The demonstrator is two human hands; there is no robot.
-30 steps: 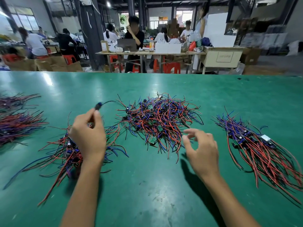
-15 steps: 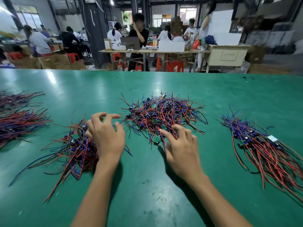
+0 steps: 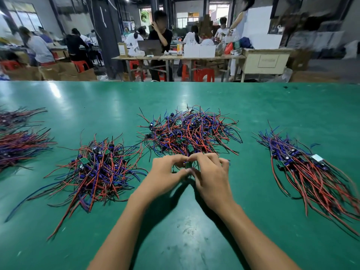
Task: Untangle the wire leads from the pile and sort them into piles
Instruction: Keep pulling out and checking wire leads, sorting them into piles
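Left hand (image 3: 165, 172) and right hand (image 3: 210, 174) meet at the near edge of the central tangled pile (image 3: 190, 131) on the worktop (image 3: 175, 230), fingers pinching one small green board (image 3: 188, 165). Advise lifting slowly, teasing its leads free without dragging neighbours. Sorted piles lie left (image 3: 97, 168) and right (image 3: 311, 172).

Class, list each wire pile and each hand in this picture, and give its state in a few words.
Middle pile: tangled, being picked from.
Left pile: loosely tangled, untouched.
Right pile: leads roughly aligned, untouched.
Far-left piles: leads roughly aligned, untouched.
Left hand: pinching a small green board.
Right hand: pinching the same board.
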